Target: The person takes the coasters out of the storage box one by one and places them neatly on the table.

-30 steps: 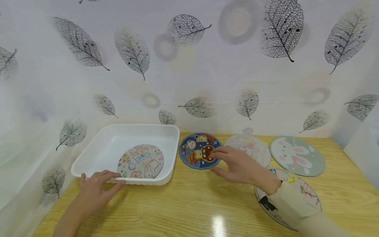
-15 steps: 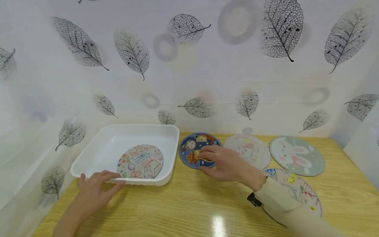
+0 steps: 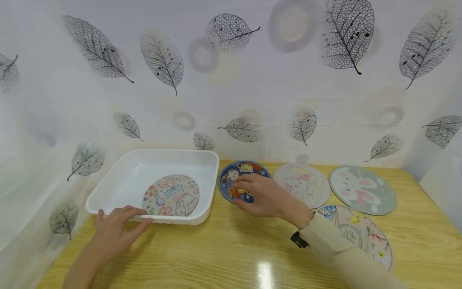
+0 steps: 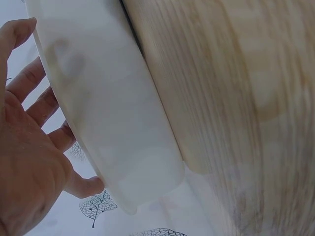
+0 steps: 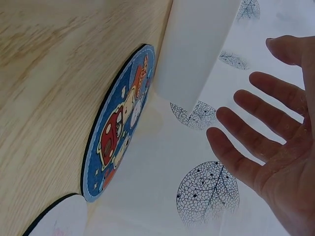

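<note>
A white plastic tray (image 3: 119, 176) stands at the left, with a round rabbit-print mat (image 3: 171, 194) lying inside it. My left hand (image 3: 117, 228) rests on the tray's near rim, its fingertips over the edge and its thumb at the front. In the left wrist view those fingers touch the rim, partly hidden behind it. Just right of the tray lies a round blue cartoon mat (image 3: 228, 176). Above it hovers my right hand (image 3: 265, 196), fingers spread and holding nothing. The right wrist view shows that hand (image 5: 280, 132) apart from the blue mat (image 5: 118, 123).
A pale pink round mat (image 3: 306, 184) and a grey-green rabbit mat (image 3: 362, 188) lie along the back right. A larger floral mat (image 3: 371, 237) sits nearer, partly under the right sleeve. All lie on a wooden table (image 3: 202, 257) before a leaf-print curtain (image 3: 249, 88).
My right hand has moved left over the blue mat, uncovering more of the pink and floral mats. The left hand stays on the tray rim.
</note>
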